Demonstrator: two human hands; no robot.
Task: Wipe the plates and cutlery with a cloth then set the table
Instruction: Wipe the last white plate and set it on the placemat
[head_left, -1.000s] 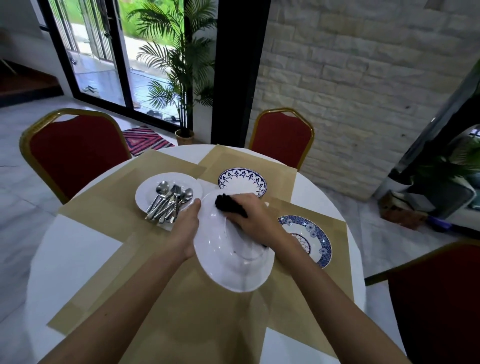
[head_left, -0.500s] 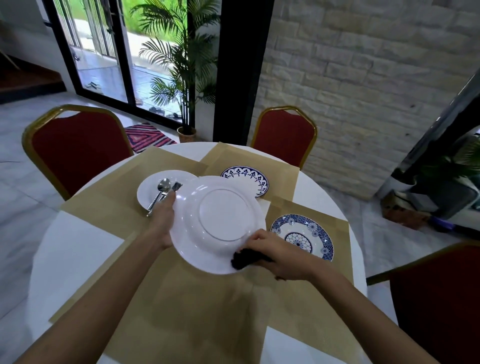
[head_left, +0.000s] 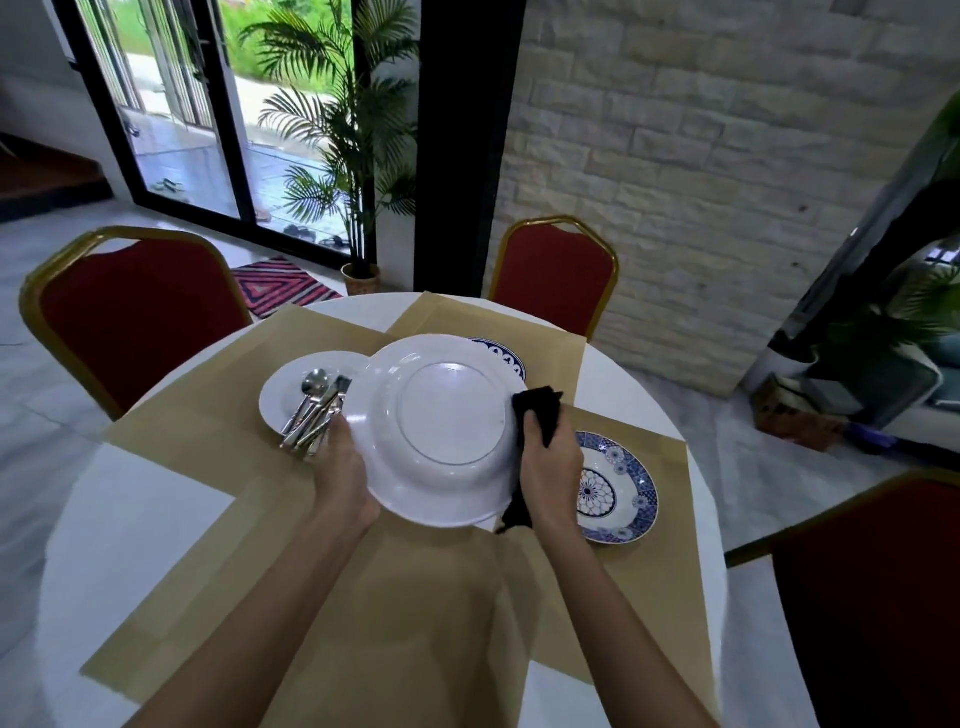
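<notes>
Table (head_left: 130, 519): round, white, covered with tan placemats (head_left: 415, 597).
White plate (head_left: 441, 415): held above the table's middle, underside facing the camera.
Blue plate (head_left: 623, 488): on the right placemat.
Small plate (head_left: 283, 387): left of centre, carrying the cutlery (head_left: 314, 410).
Left hand (head_left: 345, 473): grips the white plate's near-left rim, fingers hidden behind it.
Right hand (head_left: 553, 467): fingers curled round the cloth.
Black cloth (head_left: 540, 410): against the white plate's right rim.

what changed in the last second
The right hand slid the black cloth from the far edge of the large white plate, round its near rim, to its right rim. The left hand kept hold of the left rim as the plate turned its underside to the camera. The cutlery on the small white plate and the two blue patterned plates stayed put.
</notes>
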